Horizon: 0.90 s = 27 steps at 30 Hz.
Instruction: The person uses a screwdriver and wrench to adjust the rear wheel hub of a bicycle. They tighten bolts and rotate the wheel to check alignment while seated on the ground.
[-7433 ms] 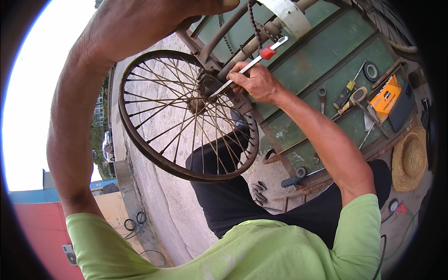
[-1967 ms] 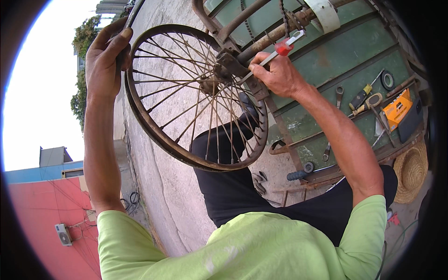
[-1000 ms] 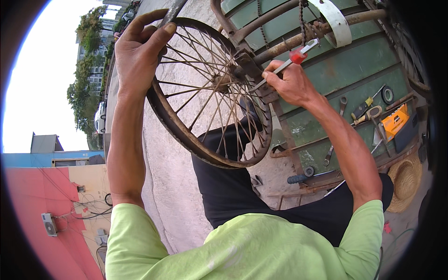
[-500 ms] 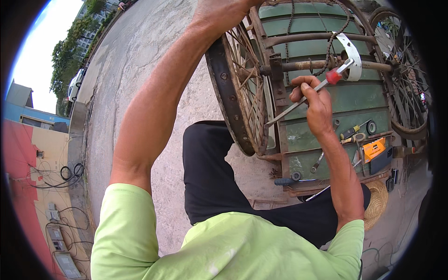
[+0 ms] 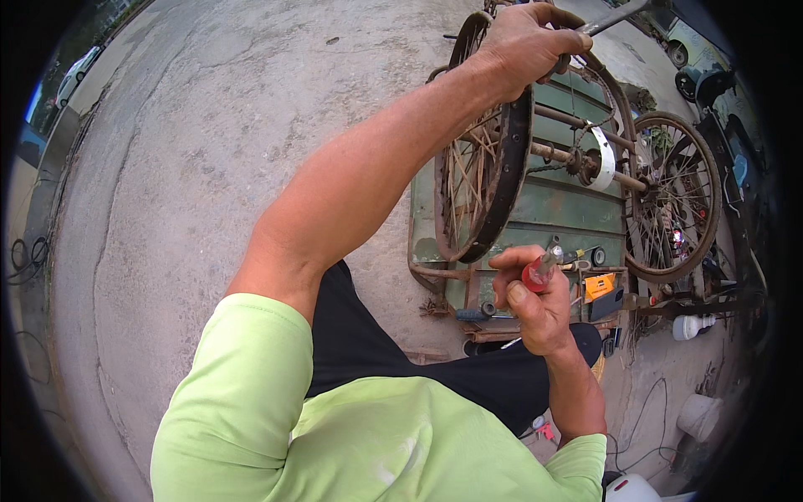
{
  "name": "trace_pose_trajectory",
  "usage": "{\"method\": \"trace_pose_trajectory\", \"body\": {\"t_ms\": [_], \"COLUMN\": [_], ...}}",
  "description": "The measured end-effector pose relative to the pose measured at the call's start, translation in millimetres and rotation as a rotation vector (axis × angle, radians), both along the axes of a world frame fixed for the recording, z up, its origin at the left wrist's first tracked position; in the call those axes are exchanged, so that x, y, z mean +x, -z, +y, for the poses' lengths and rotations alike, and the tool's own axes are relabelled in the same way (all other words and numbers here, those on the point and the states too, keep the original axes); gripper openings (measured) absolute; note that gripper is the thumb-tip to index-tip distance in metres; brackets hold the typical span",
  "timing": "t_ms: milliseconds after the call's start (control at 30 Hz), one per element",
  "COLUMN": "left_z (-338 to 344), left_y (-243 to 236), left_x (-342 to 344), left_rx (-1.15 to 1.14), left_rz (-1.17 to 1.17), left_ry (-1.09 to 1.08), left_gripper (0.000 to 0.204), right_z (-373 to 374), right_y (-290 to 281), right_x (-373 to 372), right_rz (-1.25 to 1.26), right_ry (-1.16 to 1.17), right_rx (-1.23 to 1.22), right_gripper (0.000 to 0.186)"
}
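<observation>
My left hand (image 5: pixel 529 43) grips the top of a rusty spoked wheel's rim (image 5: pixel 502 180), which is seen almost edge-on and sits on an axle of an overturned green cart (image 5: pixel 544 205). My right hand (image 5: pixel 529 297) is closed around a red-handled screwdriver (image 5: pixel 539 269), held low, below and to the right of that wheel and apart from it. A second spoked wheel (image 5: pixel 672 197) stands at the other end of the axle, with a white band (image 5: pixel 604 159) around the axle between them.
Small tools, a blue-handled one (image 5: pixel 473 315) and an orange-black device (image 5: pixel 600 289) lie along the cart's lower edge. A white bulb-like object (image 5: pixel 691 326) and cables lie on the concrete (image 5: pixel 209 151) at right. My dark-trousered knee (image 5: pixel 368 335) is bent below the cart.
The view swung down and left, so the wheel now shows nearly edge-on. My right hand drew the screwdriver away from the hub and down; my left hand stays on the rim.
</observation>
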<state>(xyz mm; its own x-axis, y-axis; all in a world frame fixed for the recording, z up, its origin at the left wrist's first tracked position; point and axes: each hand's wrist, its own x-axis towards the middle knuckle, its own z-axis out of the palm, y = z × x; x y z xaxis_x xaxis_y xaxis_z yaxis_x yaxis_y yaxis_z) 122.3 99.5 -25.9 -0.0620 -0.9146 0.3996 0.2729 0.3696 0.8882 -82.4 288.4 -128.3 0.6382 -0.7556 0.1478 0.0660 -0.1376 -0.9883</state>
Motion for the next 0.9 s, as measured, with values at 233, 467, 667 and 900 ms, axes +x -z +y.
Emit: {"method": "trace_pose_trajectory", "body": {"t_ms": [233, 467, 667, 900], "left_z": [121, 172, 177, 158], "left_y": [70, 212, 250, 223], "left_x": [126, 209, 235, 208], "left_rx": [-0.213, 0.646, 0.817, 0.570], "left_rz": [-0.055, 0.509, 0.667, 0.342], "left_ry": [-0.247, -0.450, -0.400, -0.512], "left_gripper": [0.041, 0.041, 0.038, 0.039], "right_z": [22, -8, -65, -110], "right_y": [-46, -20, 21, 45], "right_x": [102, 217, 256, 278], "right_rz": [0.257, 0.351, 0.406, 0.554], "right_ry": [-0.421, -0.493, -0.453, -0.442], "right_rx": [-0.231, -0.836, -1.009, -1.108], "right_gripper": [0.039, 0.043, 0.037, 0.034]}}
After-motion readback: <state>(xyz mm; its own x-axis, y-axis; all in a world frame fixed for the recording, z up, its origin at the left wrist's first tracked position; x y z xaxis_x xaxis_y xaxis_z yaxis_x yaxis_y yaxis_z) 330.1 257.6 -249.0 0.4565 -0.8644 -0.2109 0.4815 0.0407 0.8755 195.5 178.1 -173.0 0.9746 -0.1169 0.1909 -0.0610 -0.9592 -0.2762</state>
